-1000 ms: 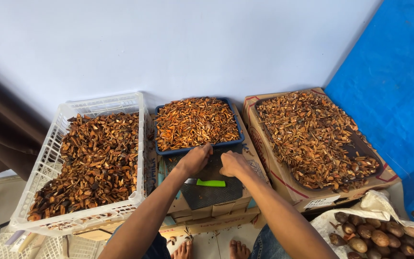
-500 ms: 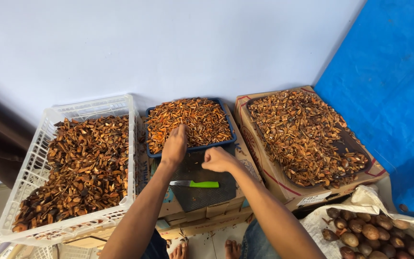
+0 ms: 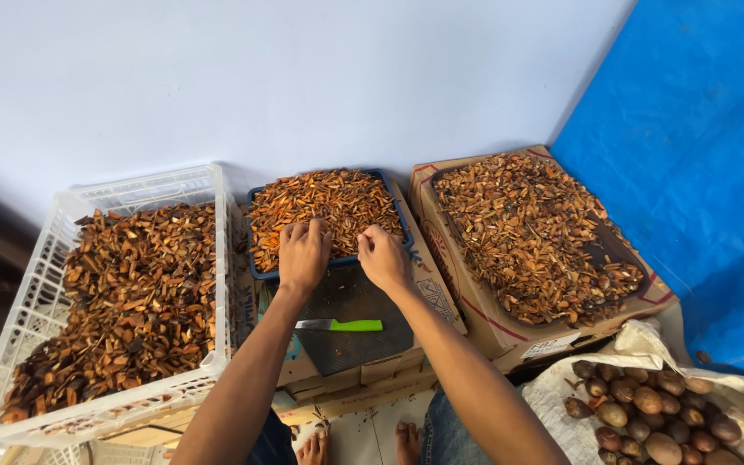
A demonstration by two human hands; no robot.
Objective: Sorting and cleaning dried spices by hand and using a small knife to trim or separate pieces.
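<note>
**Hands at the blue tray of slivers**

While the green-handled knife [image 3: 339,325] lies idle on the dark board [image 3: 350,323], the left hand [image 3: 302,253] and right hand [image 3: 383,255] rest fingers-down, loosely curled, on the orange slivers [image 3: 329,202] at the blue tray [image 3: 253,263] edge. Whole brown fruits [image 3: 647,409] remain uncut, apparently.

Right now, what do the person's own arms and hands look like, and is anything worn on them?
Both arms are bare up to the frame edge: no sleeves show. The left hand and right hand wear no gloves; no ring, watch or bracelet is visible. Lower down, blue denim covers a leg.
</note>
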